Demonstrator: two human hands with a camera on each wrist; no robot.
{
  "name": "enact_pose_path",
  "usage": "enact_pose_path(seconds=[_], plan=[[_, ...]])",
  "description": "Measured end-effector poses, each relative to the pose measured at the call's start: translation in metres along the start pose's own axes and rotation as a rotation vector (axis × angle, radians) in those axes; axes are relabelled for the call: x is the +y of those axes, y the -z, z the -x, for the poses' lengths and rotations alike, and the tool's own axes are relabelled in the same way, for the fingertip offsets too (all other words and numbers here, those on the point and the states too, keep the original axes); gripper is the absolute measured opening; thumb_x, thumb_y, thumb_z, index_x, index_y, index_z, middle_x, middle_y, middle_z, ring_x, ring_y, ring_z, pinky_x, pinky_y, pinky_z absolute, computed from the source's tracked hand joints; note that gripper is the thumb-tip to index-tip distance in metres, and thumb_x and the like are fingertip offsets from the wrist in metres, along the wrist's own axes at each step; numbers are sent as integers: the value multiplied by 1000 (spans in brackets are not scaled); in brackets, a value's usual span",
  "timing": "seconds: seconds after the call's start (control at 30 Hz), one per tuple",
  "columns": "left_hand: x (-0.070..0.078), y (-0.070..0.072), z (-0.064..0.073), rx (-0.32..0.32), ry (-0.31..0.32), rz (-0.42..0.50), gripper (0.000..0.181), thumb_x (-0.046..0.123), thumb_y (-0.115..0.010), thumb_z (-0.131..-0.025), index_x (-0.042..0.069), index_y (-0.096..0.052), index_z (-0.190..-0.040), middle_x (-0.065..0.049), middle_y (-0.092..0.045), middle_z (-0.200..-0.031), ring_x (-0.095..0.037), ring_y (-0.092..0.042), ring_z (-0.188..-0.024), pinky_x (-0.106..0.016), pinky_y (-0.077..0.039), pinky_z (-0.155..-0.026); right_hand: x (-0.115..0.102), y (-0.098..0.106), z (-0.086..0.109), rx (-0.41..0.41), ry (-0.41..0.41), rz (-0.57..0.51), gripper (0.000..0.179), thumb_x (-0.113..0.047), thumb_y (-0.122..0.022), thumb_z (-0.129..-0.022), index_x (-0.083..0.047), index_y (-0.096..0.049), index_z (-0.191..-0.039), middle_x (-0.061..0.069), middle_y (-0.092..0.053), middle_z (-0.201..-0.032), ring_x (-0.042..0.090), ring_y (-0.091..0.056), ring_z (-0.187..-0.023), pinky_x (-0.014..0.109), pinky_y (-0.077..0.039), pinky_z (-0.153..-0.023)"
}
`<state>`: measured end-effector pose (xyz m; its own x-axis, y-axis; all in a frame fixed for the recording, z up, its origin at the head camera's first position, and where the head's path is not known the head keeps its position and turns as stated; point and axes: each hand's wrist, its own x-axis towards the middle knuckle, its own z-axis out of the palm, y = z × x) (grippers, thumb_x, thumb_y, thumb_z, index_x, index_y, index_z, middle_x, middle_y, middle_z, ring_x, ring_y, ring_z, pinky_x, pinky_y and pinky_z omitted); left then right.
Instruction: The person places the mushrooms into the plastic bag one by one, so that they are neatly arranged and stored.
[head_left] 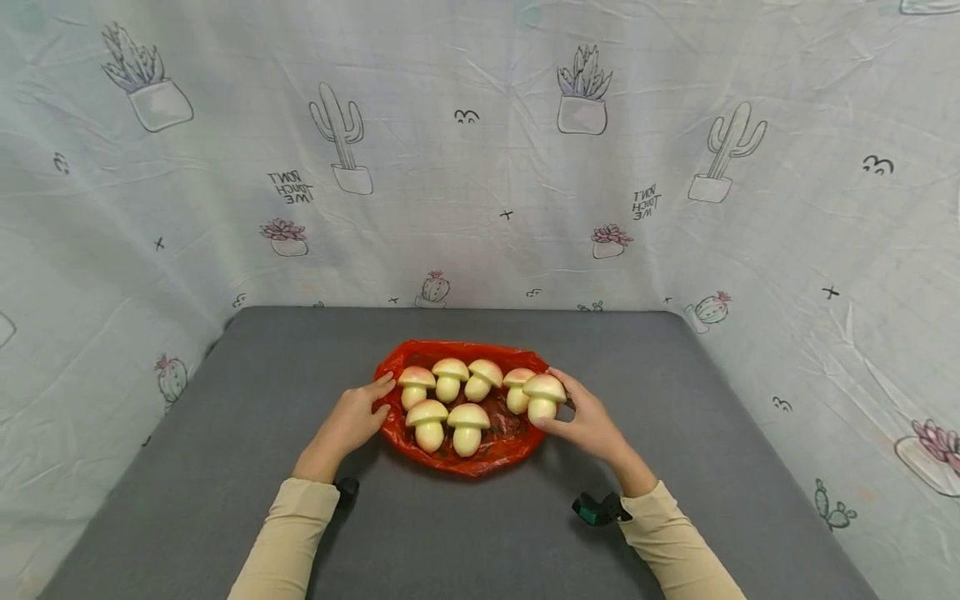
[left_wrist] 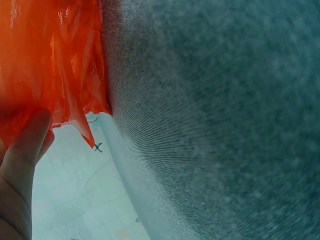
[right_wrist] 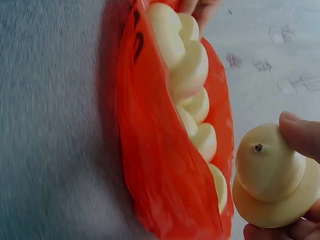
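A toy mushroom [head_left: 543,397] with a pale yellow stem and pink-tinged cap is held in my right hand [head_left: 588,421], thumb on the stem and fingers at the cap. In the right wrist view, the held mushroom [right_wrist: 270,165] shows a small dark spot on its stem end, beside the bag's rim. Several similar mushrooms [head_left: 467,427] lie inside an open red plastic bag [head_left: 472,468] with a rolled-out rim. My left hand [head_left: 356,421] grips the bag's left rim. In the left wrist view, its thumb [left_wrist: 30,145] lies against the red plastic.
The bag rests on a grey table [head_left: 480,542]. A white curtain [head_left: 465,167] printed with cacti and potted plants hangs behind and along the sides. Dark wrist devices [head_left: 597,509] are worn at both sleeve cuffs.
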<state>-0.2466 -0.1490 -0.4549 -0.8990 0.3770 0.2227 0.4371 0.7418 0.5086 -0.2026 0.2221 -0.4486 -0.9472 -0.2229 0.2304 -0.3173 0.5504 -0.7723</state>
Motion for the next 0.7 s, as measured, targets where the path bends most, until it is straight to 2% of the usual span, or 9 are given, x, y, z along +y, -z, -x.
enact_pose_path(seconds=[0.03,0.27,0.33,0.5,0.57,0.6,0.7], plan=[[0,0,0,6,-4,-2,45,-1,-60,-84,-8,-55,-128,-21,-49,-138,-30,-59,-93,-38,-45,-75,-1,-2,0,-5,0,2,82,-20,-77,-79,-2,-33,-146,18,-46,-140,33,-49,-122,50,-42,-97],[-2,-2,-1,1,5,6,45,-1,-59,-85,-8,-54,-129,-21,-49,-138,-35,-60,-100,-39,-46,-75,-4,-18,-3,-43,21,3,83,-29,-76,-79,-6,-34,-147,15,-47,-140,32,-48,-122,53,-40,-96],[-3,-2,-1,9,2,5,45,-1,-59,-85,-8,-54,-129,-20,-50,-138,-35,-55,-115,-42,-48,-83,-5,-23,-4,-58,32,10,83,-31,-76,-79,-6,-34,-147,14,-47,-140,31,-48,-122,52,-39,-97],[-2,-1,0,6,6,7,45,-1,-59,-86,-8,-54,-129,-20,-49,-139,-38,-49,-122,-49,-46,-92,-6,-33,-6,-84,61,36,81,-31,-76,-79,-5,-36,-145,13,-49,-138,29,-51,-118,50,-41,-95],[-1,-1,1,3,7,3,45,-1,-59,-86,-8,-54,-130,-20,-48,-139,-38,-53,-117,-48,-46,-91,-6,-37,-6,-93,66,32,81,-29,-77,-79,-4,-37,-145,13,-48,-139,29,-51,-119,50,-41,-95],[-1,-1,1,-2,7,3,45,-1,-59,-86,-8,-53,-130,-21,-48,-139,-39,-57,-110,-47,-48,-88,-6,-39,-5,-98,68,36,81,-30,-76,-79,-4,-37,-145,13,-48,-140,29,-50,-120,50,-41,-96],[0,-1,4,-1,7,-2,46,-1,-60,-85,-8,-53,-130,-21,-48,-139,-37,-59,-106,-44,-49,-85,-4,-45,-2,-115,67,57,83,-32,-76,-79,-1,-36,-145,14,-46,-142,30,-47,-125,51,-40,-98]])
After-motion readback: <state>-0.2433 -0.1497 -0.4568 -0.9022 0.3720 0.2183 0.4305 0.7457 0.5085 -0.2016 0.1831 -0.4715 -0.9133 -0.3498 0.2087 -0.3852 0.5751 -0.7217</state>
